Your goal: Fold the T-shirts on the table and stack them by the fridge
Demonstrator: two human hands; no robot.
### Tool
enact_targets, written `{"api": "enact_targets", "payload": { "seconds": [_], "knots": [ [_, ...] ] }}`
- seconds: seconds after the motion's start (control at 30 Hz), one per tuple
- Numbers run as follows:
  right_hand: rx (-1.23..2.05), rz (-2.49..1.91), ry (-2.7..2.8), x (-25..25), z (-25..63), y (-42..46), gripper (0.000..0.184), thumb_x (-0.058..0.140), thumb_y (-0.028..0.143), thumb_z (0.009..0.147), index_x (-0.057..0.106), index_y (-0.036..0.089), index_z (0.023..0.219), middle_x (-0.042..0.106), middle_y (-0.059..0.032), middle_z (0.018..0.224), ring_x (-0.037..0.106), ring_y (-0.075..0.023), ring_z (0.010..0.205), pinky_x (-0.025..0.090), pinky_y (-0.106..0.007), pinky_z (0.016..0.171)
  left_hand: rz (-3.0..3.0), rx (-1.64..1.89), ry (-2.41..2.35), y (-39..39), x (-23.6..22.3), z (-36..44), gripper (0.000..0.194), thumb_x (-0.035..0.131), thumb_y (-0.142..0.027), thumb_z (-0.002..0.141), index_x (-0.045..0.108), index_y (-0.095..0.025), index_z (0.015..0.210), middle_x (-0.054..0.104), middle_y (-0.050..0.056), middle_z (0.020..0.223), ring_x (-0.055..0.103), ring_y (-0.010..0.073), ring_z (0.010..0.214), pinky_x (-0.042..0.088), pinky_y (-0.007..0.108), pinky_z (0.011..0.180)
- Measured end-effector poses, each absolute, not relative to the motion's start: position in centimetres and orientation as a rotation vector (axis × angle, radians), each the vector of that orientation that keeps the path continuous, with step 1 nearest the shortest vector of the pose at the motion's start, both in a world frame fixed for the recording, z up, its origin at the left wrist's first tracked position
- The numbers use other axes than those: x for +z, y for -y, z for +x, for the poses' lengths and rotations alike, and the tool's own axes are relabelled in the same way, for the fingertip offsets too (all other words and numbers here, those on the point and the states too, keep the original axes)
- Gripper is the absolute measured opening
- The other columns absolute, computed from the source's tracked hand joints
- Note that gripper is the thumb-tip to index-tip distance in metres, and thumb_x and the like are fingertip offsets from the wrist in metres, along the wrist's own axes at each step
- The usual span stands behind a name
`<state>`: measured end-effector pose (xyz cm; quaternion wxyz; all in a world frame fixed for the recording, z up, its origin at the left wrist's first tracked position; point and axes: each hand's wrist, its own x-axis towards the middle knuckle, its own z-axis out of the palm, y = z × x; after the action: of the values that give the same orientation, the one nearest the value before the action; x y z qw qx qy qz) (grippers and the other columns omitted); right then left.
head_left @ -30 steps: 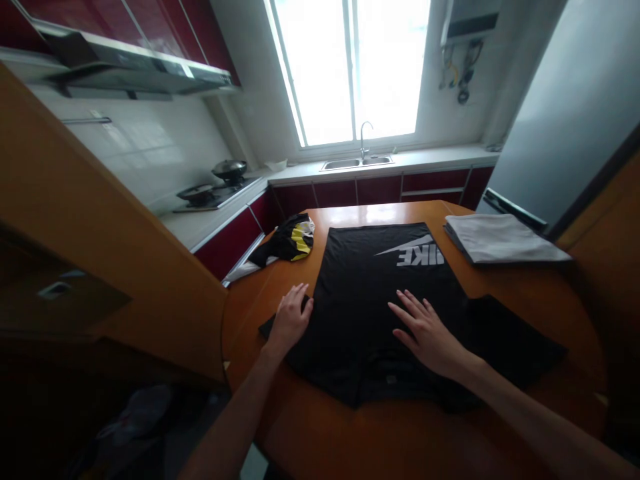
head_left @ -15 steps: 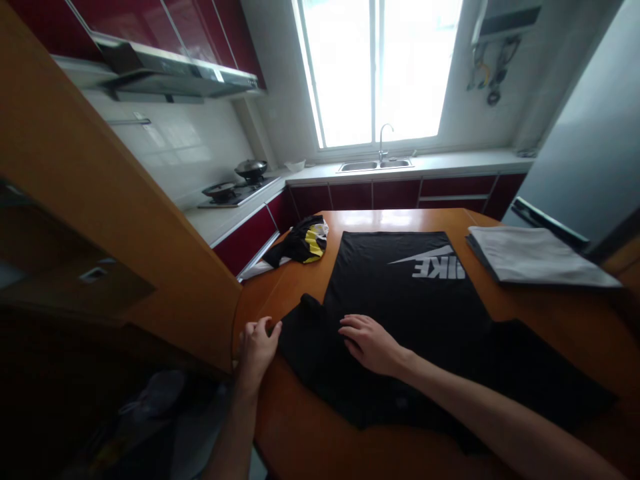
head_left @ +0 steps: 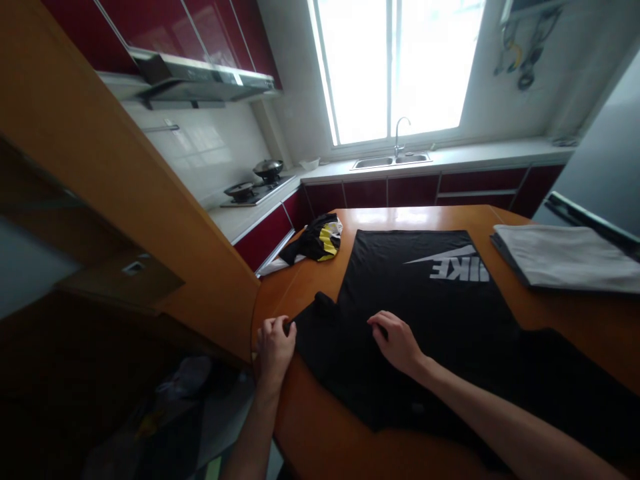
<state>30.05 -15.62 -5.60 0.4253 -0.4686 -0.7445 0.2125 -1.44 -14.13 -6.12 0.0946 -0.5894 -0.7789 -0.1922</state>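
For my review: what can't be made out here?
In the head view:
- Left hand: its fingers hide whether it grips the shirt.
- Right hand: its curled fingers hide any pinch.
- Folded cloth: corner cut off by the right edge.
- Window: glare hides the outside.

The shirt lies on the table, between clothing at far left and cloth at right.

Backlight from the blown-out two-pane window glares on the far end of the bench; the lower left lies in murky shadow, and the frame's edges look soft and stretched.
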Motion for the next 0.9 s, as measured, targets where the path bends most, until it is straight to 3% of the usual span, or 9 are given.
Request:
{"api": "enact_targets", "payload": {
  "seconds": [0.23,0.53,0.7,0.9],
  "knots": [
    [0.533,-1.178,1.858,-5.5,30.3,15.7,0.021,0.049,0.014,0.092,0.068,0.023,0.094,0.07,-0.0046,0.094,0.067,-0.0203,0.087,0.054,-0.034,0.079,-1.729,-0.526,2.411,14.6,-5.4,-0.9,0.027,0.057,-0.046,0.093,0.067,-0.022,0.101,0.058,0.011,0.108,0.055,0.0326,0.105,0.044,0.044,0.086],
    [0.509,-1.17,1.839,-5.7,30.4,15.5,0.02,0.049,0.015,0.092,0.068,0.023,0.091,0.069,-0.004,0.091,0.066,-0.02,0.085,0.052,-0.033,0.08,-1.822,-0.586,2.382,14.0,-5.7,-1.2,0.016,0.057,-0.037,0.093,0.058,-0.021,0.092,0.064,0.009,0.1,0.06,0.0293,0.1,0.045,0.04,0.084],
    [0.501,-1.192,1.837,-5.7,30.5,15.4,0.02,0.049,0.013,0.091,0.068,0.022,0.089,0.07,-0.0039,0.091,0.066,-0.0199,0.085,0.052,-0.033,0.08,-1.869,-0.844,2.427,13.7,-6.2,-1.5,0.014,0.06,-0.034,0.089,0.055,-0.023,0.096,0.067,0.006,0.094,0.066,0.0257,0.092,0.049,0.036,0.083],
    [0.484,-1.204,1.826,-5.9,30.7,15.4,0.02,0.05,0.014,0.091,0.068,0.023,0.09,0.07,-0.0035,0.091,0.067,-0.02,0.085,0.052,-0.033,0.079,-1.953,-1.346,2.397,13.3,-5.2,-2.0,0.028,0.063,-0.036,0.081,0.059,-0.019,0.103,0.066,0.005,0.09,0.066,0.0229,0.085,0.053,0.035,0.079]
  ]
}}
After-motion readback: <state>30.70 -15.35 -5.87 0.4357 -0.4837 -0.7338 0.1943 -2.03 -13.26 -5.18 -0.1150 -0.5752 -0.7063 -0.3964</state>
